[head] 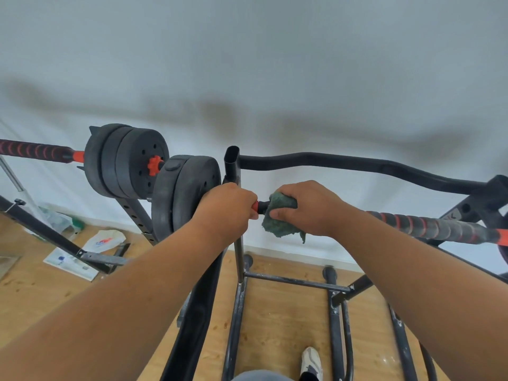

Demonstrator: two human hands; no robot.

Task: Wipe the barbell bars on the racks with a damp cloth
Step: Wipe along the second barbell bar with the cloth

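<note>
The near barbell bar point(428, 225) lies across the rack point(232, 166), running right from the hands with its red-and-black ribbed sleeve exposed. The green cloth point(280, 218) is wrapped over the bar's inner end, clamped there by the right hand point(308, 207), whose grip is closed around cloth and bar together. Just left of that grip, the left hand point(228, 207) is curled round the red collar beside the weight plates point(187, 193), apparently steadying the bar; its fingertips are hidden. Judged step: wiping under way at the plate end. The next move calls for sliding the cloth rightward along the ribbed sleeve. A second barbell point(35, 152) sits beyond to the left, seemingly untended.
</note>
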